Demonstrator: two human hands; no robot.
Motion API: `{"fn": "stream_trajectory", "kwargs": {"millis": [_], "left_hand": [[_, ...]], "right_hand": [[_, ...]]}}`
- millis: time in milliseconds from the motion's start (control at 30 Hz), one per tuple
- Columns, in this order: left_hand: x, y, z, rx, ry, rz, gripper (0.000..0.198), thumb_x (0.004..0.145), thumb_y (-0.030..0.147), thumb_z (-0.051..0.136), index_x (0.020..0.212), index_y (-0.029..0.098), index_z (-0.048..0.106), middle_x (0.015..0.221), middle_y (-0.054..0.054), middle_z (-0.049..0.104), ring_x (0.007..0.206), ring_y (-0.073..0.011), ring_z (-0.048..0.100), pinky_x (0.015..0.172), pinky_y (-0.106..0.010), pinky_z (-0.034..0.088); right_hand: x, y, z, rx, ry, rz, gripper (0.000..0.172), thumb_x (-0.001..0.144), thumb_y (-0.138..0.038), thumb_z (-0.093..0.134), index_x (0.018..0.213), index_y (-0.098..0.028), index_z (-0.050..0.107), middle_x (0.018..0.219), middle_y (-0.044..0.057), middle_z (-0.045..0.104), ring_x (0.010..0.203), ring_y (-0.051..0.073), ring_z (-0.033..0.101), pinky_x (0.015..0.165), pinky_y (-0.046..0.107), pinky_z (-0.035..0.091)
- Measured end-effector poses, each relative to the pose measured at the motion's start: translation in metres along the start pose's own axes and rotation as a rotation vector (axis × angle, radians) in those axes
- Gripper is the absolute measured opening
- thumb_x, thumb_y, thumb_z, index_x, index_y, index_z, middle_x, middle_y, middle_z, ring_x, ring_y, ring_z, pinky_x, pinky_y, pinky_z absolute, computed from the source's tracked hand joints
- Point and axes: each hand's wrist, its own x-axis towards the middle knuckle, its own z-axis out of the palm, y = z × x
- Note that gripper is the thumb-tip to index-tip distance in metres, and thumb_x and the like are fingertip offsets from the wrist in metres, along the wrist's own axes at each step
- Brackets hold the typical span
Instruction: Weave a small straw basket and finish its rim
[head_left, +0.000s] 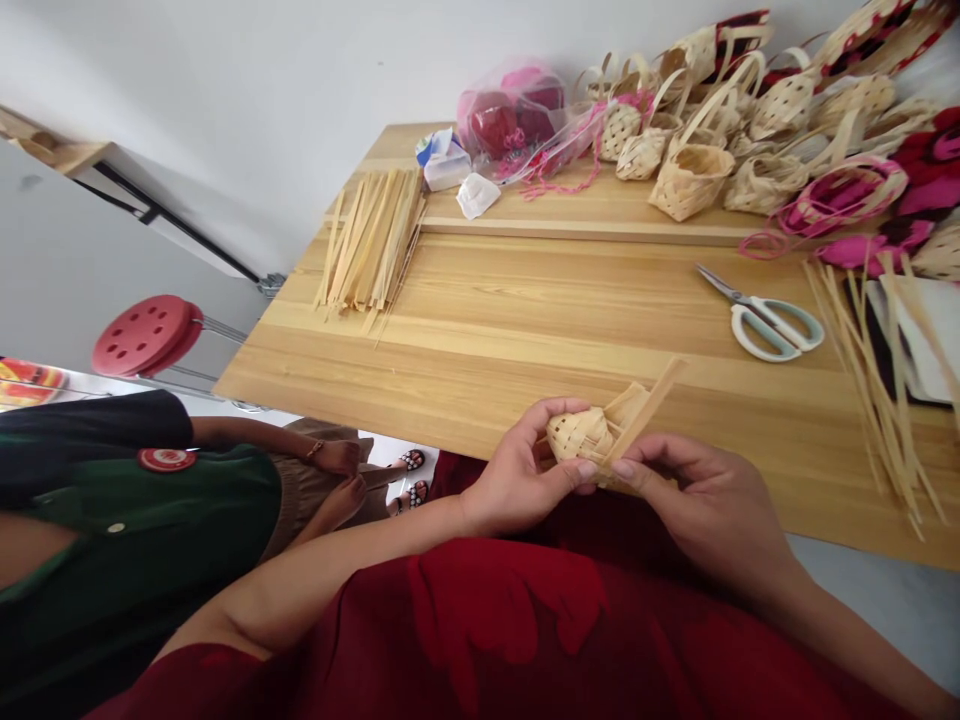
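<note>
Woven piece (579,432) by the table (480,345) edge;
your left hand (521,472) curls around it; your right hand (697,495) pinches it beside a protruding strip (651,405)

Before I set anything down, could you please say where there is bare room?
The widest bare patch on the table lies between the strip bundle and the scissors, beyond the woven piece. A smaller one borders the bundle's near end. Baskets crowd the back right; loose strips the right end.

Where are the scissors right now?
In the head view, the scissors lie on the table toward the right, left of the loose strips and beyond the right hand.
</note>
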Motion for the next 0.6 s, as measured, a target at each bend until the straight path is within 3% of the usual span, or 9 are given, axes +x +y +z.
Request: {"fn": "stream_trajectory", "kwargs": {"millis": [167, 333, 600], "left_hand": [[0.0012, 0.0023, 0.0008, -0.067, 0.055, -0.059, 0.064, 0.08, 0.034, 0.089, 0.133, 0.023, 0.055, 0.118, -0.008, 0.063, 0.098, -0.0183, 0.064, 0.08, -0.033, 0.063], [0.0024, 0.0034, 0.0046, -0.106, 0.121, -0.097, 0.058, 0.078, 0.033, 0.089, 0.127, 0.022, 0.059, 0.111, -0.006, 0.065, 0.088, -0.016, 0.065, 0.073, -0.032, 0.064], [0.0031, 0.0037, 0.0037, -0.155, 0.075, -0.102, 0.056, 0.079, 0.024, 0.086, 0.132, 0.023, 0.067, 0.11, -0.006, 0.069, 0.087, -0.0147, 0.068, 0.076, -0.031, 0.065]], "right_hand": [[-0.0007, 0.0027, -0.0057, -0.036, -0.028, -0.027, 0.023, 0.087, -0.045, 0.074, 0.076, -0.026, 0.076, 0.07, 0.0, 0.075, 0.065, 0.019, 0.066, 0.066, 0.031, 0.051], [-0.0029, -0.0003, -0.0097, -0.057, -0.101, -0.075, 0.023, 0.091, -0.043, 0.071, 0.078, -0.025, 0.073, 0.074, 0.001, 0.076, 0.067, 0.019, 0.067, 0.068, 0.032, 0.052], [-0.0045, 0.0039, -0.0094, -0.055, -0.094, -0.069, 0.022, 0.092, -0.043, 0.07, 0.079, -0.026, 0.074, 0.072, 0.0, 0.075, 0.066, 0.019, 0.066, 0.068, 0.032, 0.052]]}}
